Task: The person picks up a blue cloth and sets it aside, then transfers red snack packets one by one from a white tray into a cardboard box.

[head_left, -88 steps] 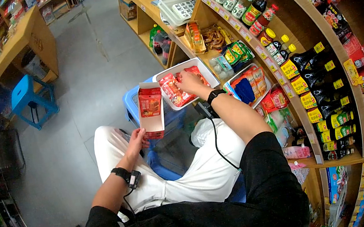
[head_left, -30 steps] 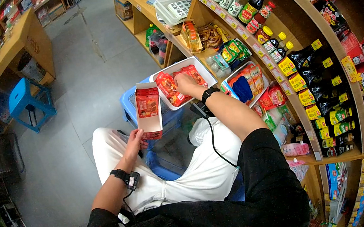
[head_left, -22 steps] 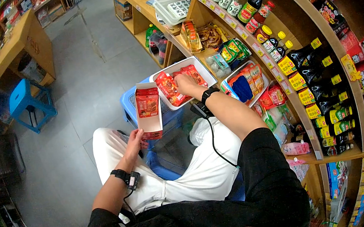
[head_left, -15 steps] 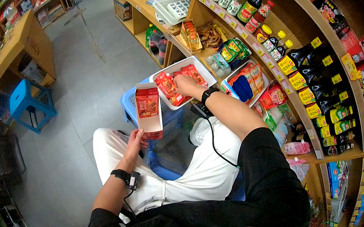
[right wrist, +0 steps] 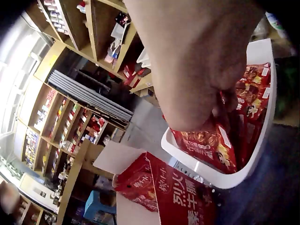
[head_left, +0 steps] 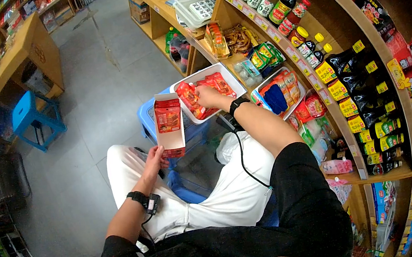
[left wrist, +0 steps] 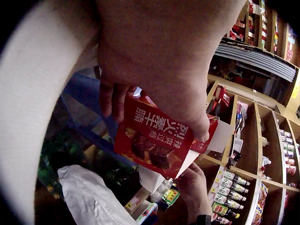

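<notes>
In the head view, my left hand (head_left: 155, 159) holds the near end of an open red carton (head_left: 171, 142) with a white inside, thumb at its edge. Red snack packets (head_left: 169, 119) lie in the carton. To its right, a white tray (head_left: 233, 79) holds more red packets (head_left: 219, 82). My right hand (head_left: 209, 97) reaches into this tray. The right wrist view shows its thumb on a red packet (right wrist: 206, 145) and its fingers curled behind, pinching it. The left wrist view shows the carton's printed red face (left wrist: 154, 136) under my left hand (left wrist: 159, 84).
A blue stool (head_left: 148, 118) stands beneath the tray and carton. Close on the right is a shelf with sauce bottles (head_left: 351, 88) and a second white tray of packets (head_left: 292, 88). Another blue stool (head_left: 33, 117) stands on the floor at left.
My right hand stays in the tray and shifts only slightly, with the packet under its fingers tilting up a little. My left hand and the carton keep nearly the same place.
</notes>
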Tool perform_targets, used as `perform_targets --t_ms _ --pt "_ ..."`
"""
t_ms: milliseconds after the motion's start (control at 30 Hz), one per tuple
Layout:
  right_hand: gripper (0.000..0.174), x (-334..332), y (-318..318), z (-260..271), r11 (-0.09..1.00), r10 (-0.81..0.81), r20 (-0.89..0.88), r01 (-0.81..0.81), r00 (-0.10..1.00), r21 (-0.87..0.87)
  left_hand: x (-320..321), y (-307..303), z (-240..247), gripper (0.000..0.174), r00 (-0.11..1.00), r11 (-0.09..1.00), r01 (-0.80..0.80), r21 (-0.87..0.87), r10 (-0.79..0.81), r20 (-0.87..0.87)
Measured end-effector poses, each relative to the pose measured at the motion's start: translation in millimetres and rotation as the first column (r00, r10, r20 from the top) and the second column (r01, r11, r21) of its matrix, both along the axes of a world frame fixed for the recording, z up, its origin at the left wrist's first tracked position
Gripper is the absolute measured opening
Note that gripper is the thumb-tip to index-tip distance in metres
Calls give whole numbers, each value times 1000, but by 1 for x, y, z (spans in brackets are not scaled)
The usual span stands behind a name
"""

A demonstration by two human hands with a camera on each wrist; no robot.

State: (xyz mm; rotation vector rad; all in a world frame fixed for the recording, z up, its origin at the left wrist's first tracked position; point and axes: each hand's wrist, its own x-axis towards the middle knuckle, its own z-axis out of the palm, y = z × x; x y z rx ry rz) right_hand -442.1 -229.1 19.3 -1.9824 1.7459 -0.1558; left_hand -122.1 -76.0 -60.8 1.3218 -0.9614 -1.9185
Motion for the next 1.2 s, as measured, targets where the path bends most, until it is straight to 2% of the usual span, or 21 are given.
perform_targets --t_ms 67,100,133,200,233,267,333,367,400,467,500,533,600,633,667,733,867,1067,1100,1133,1200 --pt "23 -2 -5 3 994 -104 86 105 991 -2 0 -1 -4 67 1000 1000 0 0 0 0" --pt "21 -4 -7 2 991 -96 88 104 991 -84 0 -1 -1 67 1000 1000 0 2 0 -1" --pt "21 -6 -8 2 991 -96 89 103 991 -85 0 0 1 67 1000 1000 0 1 0 0" --pt "18 -11 -7 8 957 -287 253 286 924 42 0 1 7 66 1000 1000 1 6 -1 -7" --pt "18 -11 -3 24 960 -280 286 266 916 88 -1 2 8 66 1000 1000 1 3 -1 -4" --pt "18 -18 -7 16 960 -279 291 266 915 86 -1 2 10 66 1000 1000 -1 10 1 -7" --pt "30 -20 -10 18 922 -371 599 358 709 147 -1 1 9 66 1000 1000 -2 13 2 -5" --pt "28 -29 -7 21 900 -428 647 365 631 239 -1 1 8 65 1000 1000 -10 25 10 -12" --pt "28 -27 -1 37 901 -426 651 363 628 239 -1 1 7 64 1000 999 -18 37 18 -19" --pt "29 -27 8 55 900 -425 834 262 353 348 1 2 7 63 1000 999 -14 39 15 -28" --pt "39 -28 3 51 918 -375 880 247 291 310 2 2 7 62 999 999 -10 42 12 -39" --pt "39 -32 1 47 918 -374 882 248 287 309 2 2 7 62 999 999 -9 40 10 -36" --pt "47 -36 1 50 940 -319 944 160 89 302 2 2 8 60 999 1000 -3 23 4 -53" --pt "49 -33 3 60 965 -253 965 91 64 247 2 3 10 60 999 1000 -1 21 2 -48" --pt "49 -32 8 70 965 -251 966 92 59 245 1 3 13 59 998 1000 6 12 -5 -55" --pt "49 -25 22 93 972 -235 972 12 -31 235 0 3 16 59 998 1000 15 1 -15 -56" --pt "59 -22 21 93 992 -114 990 -65 -83 108 0 4 17 58 999 1000 18 1 -18 -42" --pt "61 -14 25 110 978 -185 973 -118 -141 169 0 5 17 58 1000 1000 7 19 -6 -25" --pt "53 -13 24 110 977 -175 972 -147 -157 153 0 5 17 58 1000 1000 11 21 -11 -21" --pt "53 -13 24 109 977 -175 972 -147 -159 152 0 5 17 58 1000 1000 11 21 -11 -19" --pt "45 -8 24 110 964 -245 956 -142 -163 223 0 4 16 58 1000 1000 15 19 -15 -25"
